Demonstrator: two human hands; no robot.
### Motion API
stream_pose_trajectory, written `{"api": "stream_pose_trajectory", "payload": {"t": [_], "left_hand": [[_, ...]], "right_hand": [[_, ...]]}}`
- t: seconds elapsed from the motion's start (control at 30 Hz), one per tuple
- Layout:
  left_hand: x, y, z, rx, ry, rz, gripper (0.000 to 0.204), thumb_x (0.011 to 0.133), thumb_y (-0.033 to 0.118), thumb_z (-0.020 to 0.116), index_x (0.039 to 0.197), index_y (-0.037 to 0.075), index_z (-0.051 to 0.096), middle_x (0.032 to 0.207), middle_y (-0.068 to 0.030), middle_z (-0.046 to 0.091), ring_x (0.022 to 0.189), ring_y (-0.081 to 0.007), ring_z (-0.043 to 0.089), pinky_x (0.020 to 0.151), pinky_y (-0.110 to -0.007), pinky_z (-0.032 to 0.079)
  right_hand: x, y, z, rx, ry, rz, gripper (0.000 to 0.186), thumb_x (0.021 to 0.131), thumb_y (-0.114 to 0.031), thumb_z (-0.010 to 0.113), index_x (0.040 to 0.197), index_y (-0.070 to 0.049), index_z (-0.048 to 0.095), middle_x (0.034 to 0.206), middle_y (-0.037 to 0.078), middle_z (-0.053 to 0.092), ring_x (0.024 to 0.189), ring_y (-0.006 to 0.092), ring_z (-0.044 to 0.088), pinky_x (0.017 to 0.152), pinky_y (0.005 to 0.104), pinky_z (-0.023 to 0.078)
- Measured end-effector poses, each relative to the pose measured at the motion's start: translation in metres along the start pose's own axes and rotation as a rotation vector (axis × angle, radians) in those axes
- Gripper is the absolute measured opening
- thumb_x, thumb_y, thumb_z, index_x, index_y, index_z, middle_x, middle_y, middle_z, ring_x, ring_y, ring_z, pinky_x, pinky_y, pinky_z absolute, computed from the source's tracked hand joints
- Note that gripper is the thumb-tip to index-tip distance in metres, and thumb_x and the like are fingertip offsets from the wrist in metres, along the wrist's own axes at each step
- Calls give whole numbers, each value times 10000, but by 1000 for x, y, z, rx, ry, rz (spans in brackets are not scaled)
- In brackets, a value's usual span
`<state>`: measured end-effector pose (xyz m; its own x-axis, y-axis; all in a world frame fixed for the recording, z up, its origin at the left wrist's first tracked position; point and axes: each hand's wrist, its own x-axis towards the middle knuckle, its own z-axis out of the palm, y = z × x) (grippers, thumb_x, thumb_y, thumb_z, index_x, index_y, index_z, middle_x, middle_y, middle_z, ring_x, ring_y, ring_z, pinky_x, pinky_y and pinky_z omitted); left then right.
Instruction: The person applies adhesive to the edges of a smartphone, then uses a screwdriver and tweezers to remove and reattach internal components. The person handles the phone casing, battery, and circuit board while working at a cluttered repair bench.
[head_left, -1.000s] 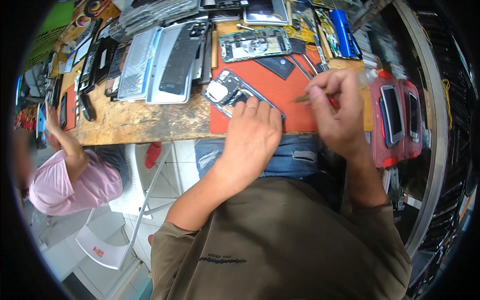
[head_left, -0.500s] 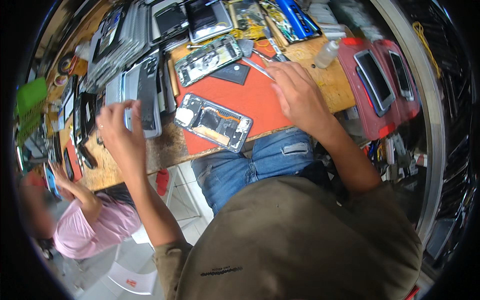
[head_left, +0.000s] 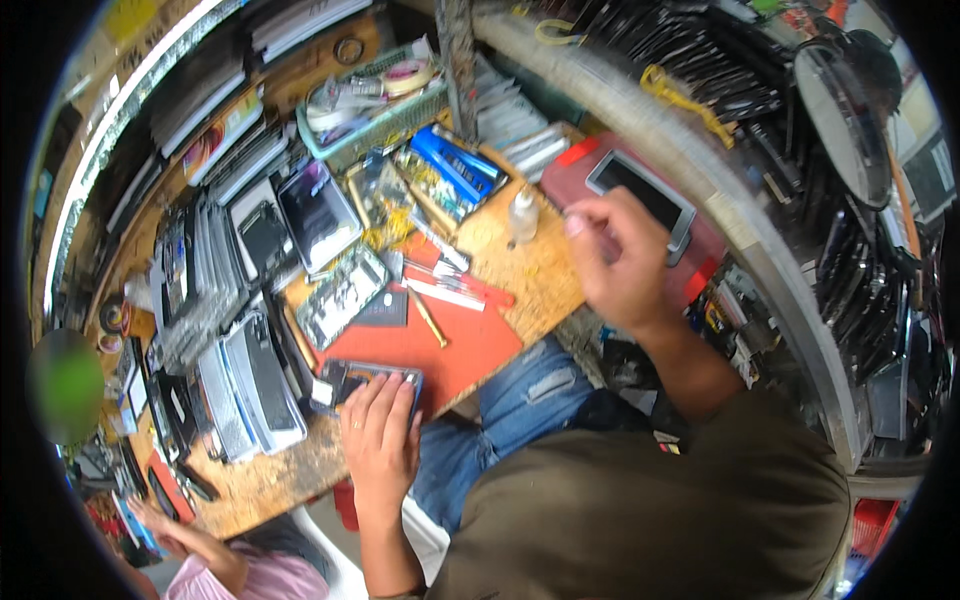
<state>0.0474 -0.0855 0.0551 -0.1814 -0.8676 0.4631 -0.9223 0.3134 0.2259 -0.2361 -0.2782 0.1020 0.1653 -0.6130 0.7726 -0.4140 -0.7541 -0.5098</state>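
Note:
My left hand lies over the lower edge of an opened phone body, its fingers stretched out and partly hiding the phone. My right hand is raised at the right, in front of a dark red case and a white-framed phone. Its fingers are loosely bent, with the thumb apart from the index finger and no object visible in them. On the orange mat between the hands lies a slim gold-handled tool. A dark flat battery rests beside a second opened phone.
A small clear bottle stands near the right table edge. Stacked phone parts and silver panels crowd the left. A green basket and a blue object sit at the back. Another person's hand shows lower left.
The view has swung to the right. My left hand has come over the opened phone. My right hand has left the tools on the mat and moved to the right, toward the red case.

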Motion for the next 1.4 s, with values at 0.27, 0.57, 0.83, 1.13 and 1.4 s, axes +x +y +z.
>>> {"api": "stream_pose_trajectory", "payload": {"t": [0.27, 0.57, 0.83, 1.13, 1.4], "left_hand": [[-5, 1, 0, -386, 416, -245, 303, 1102, 154, 558, 1244, -80, 688, 1237, -236, 734, 1175, -378, 690, 1088, -474, 498], [-17, -17, -2, -537, 555, -342, 237, 1098, 152, 563, 1162, -64, 635, 1175, -230, 718, 1121, -329, 675, 1045, -452, 504], [-9, -25, -17, -596, 551, -351, 229, 1062, 111, 538, 1140, -61, 667, 1159, -218, 742, 1112, -305, 680, 1048, -432, 492], [-8, -20, -22, -598, 538, -316, 175, 1032, 67, 615, 1149, -26, 706, 1152, -193, 785, 1057, -293, 731, 995, -411, 532], [-13, -14, -17, -598, 536, -329, 130, 1054, 75, 628, 1136, -7, 686, 1150, -186, 775, 1094, -314, 739, 1014, -432, 547]], "right_hand": [[19, -26, 27, 153, 19, -160, 102, 875, 1, 749, 951, -30, 688, 804, 114, 673, 693, 312, 687, 611, 412, 530], [76, -27, -37, -906, 172, -182, 117, 847, -64, 716, 961, -37, 712, 1002, 125, 699, 962, 311, 658, 821, 439, 557], [102, -41, -29, -668, 216, -280, 138, 839, 17, 717, 961, -41, 742, 921, 128, 664, 904, 314, 656, 787, 437, 550], [29, -76, 50, 618, -451, 243, 144, 1021, 45, 663, 1141, 34, 742, 1033, 67, 681, 807, 97, 677, 690, 230, 567], [-45, -33, 78, -12, -614, -84, 207, 905, -22, 748, 1111, -8, 742, 1031, 124, 669, 931, 326, 653, 822, 424, 542]]}}
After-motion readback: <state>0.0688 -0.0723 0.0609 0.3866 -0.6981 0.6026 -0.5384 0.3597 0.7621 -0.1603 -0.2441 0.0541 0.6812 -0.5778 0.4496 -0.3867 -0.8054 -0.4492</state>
